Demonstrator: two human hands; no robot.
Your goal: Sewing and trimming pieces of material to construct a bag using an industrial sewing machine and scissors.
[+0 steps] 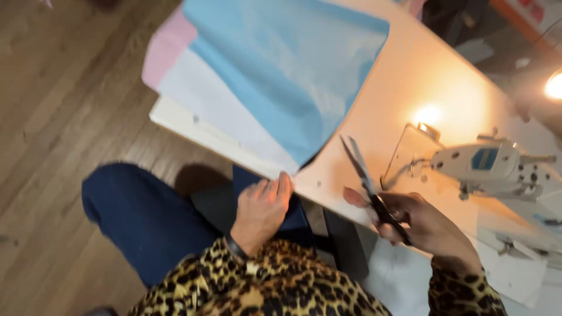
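Light blue sheet (287, 70) over white (222, 111) and pink (167, 44) sheets, pale cream worktop (410, 76), black-handled scissors (372, 190), leopard-print sleeves (275, 284), navy trousers (140, 216), brown wooden floor (52, 117).

Sewing workshop: sewing machine (497, 167), fabric-strewn table (410, 82)

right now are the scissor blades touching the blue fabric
Apart. The head view shows bare tabletop between the scissors, held in the right hand, and the blue fabric edge.

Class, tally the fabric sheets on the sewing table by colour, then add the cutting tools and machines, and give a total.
Light blue sheet: 1
White sheet: 1
Pink sheet: 1
Scissors: 1
Sewing machine: 1
Total: 5
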